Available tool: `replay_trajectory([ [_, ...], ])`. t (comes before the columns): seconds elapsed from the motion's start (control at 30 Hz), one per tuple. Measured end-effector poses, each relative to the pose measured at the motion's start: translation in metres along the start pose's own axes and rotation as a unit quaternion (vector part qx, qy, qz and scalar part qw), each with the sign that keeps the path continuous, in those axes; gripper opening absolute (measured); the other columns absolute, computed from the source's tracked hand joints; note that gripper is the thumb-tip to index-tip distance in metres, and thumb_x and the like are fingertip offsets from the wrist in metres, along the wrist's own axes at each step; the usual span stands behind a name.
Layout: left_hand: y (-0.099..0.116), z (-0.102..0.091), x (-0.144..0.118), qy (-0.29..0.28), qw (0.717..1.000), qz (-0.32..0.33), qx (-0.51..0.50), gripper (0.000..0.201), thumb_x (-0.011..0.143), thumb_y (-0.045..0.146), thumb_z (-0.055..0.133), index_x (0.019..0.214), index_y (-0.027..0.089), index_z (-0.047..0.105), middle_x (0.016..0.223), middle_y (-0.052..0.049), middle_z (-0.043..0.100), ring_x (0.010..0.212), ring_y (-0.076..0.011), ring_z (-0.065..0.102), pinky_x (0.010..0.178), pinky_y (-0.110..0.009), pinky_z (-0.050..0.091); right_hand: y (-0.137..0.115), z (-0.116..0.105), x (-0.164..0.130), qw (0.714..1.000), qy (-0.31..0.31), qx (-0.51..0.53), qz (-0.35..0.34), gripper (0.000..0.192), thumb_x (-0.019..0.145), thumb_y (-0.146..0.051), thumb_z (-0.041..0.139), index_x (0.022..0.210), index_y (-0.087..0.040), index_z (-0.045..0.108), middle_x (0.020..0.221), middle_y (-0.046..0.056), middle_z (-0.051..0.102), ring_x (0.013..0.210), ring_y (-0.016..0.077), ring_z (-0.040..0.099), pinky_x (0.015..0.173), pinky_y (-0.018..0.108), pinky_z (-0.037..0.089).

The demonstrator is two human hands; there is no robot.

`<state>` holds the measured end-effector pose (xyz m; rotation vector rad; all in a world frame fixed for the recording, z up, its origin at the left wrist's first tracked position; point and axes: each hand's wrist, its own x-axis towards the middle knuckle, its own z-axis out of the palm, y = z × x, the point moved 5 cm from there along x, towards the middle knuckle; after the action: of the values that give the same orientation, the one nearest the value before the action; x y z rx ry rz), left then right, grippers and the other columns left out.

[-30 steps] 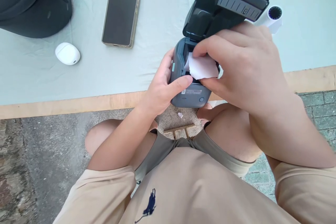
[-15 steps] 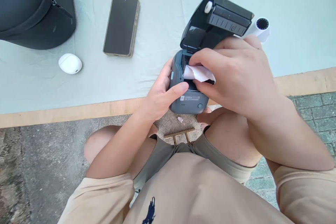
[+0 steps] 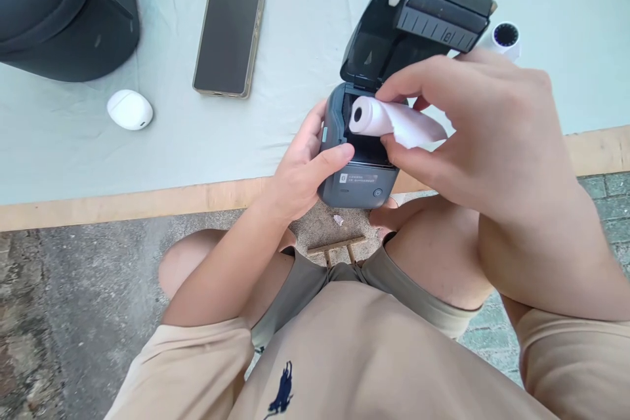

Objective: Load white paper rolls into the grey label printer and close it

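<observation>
At the far left of the desk [image 3: 295,26] sits a dark zippered bag [image 3: 59,6], with a small white oval case [image 3: 129,109] just below it on the pale cloth. Right of those lies a phone [image 3: 228,37], face up with its screen dark. Further right, at the desk's edge above my knees, my left hand [image 3: 305,167] wraps the left side of a small grey printer [image 3: 357,174], thumb laid across its front; that grip is closed on the body. Its black lid [image 3: 418,20] stands open, tilted back. My right hand [image 3: 485,134] pinches a white paper roll [image 3: 391,121] between thumb and fingertips, holding it level just over the open compartment, its hollow core facing left. Whether it touches the printer I cannot tell. Behind my right hand, a second roll [image 3: 504,36] peeks out on the desk.
</observation>
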<state>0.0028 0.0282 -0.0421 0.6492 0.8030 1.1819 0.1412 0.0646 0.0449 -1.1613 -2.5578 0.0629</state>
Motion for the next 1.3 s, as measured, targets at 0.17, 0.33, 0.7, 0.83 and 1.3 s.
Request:
replay_trajectory([
  [0.17,-0.001,-0.002,0.001,0.002,1.000,0.004,-0.011,0.039,0.083,0.031,0.070,0.119,0.024,0.056,0.129,-0.004,0.063,0.129,-0.0295,0.060,0.097,-0.035,0.060,0.003,0.006,0.002,0.998,-0.001,-0.021,0.052,0.012,0.084,-0.023,0.054,0.094,-0.025,0.060,0.087,-0.001,0.070,0.084,0.0203,0.064,0.064,0.033,0.039],
  [0.33,-0.006,-0.009,0.007,-0.036,0.999,0.018,0.008,0.052,0.079,0.037,0.074,0.124,0.024,0.050,0.130,-0.005,0.062,0.129,-0.0316,0.060,0.096,-0.039,0.062,0.003,0.011,0.009,0.995,-0.049,-0.032,0.086,0.015,0.076,-0.018,0.051,0.085,-0.025,0.061,0.082,0.000,0.070,0.077,0.0229,0.061,0.067,0.035,0.038],
  [0.7,-0.010,-0.012,0.010,-0.089,0.994,0.034,0.055,0.051,0.084,0.038,0.070,0.128,0.025,0.049,0.130,-0.003,0.062,0.127,-0.0303,0.061,0.082,-0.032,0.066,0.001,0.020,0.004,0.989,-0.124,-0.061,0.056,0.019,0.087,-0.028,0.048,0.087,-0.025,0.067,0.100,0.003,0.071,0.098,0.0310,0.055,0.073,0.040,0.030],
  [0.83,-0.008,-0.010,0.008,-0.098,0.993,0.033,0.050,0.046,0.087,0.034,0.067,0.129,0.025,0.050,0.125,-0.002,0.064,0.121,-0.0275,0.065,0.077,-0.029,0.066,-0.003,0.022,0.005,0.982,-0.164,-0.059,0.074,0.021,0.090,-0.030,0.046,0.077,-0.022,0.060,0.092,0.004,0.070,0.098,0.0305,0.054,0.076,0.043,0.031],
  [1.3,-0.004,-0.009,0.011,-0.039,0.998,0.011,-0.039,0.040,0.081,0.042,0.070,0.114,0.025,0.054,0.117,-0.006,0.068,0.126,-0.0326,0.060,0.097,-0.047,0.060,-0.017,0.005,-0.006,0.995,0.076,0.021,-0.062,0.023,0.094,-0.033,0.049,0.080,-0.027,0.067,0.079,-0.003,0.071,0.073,0.0186,0.057,0.063,0.035,0.034],
])
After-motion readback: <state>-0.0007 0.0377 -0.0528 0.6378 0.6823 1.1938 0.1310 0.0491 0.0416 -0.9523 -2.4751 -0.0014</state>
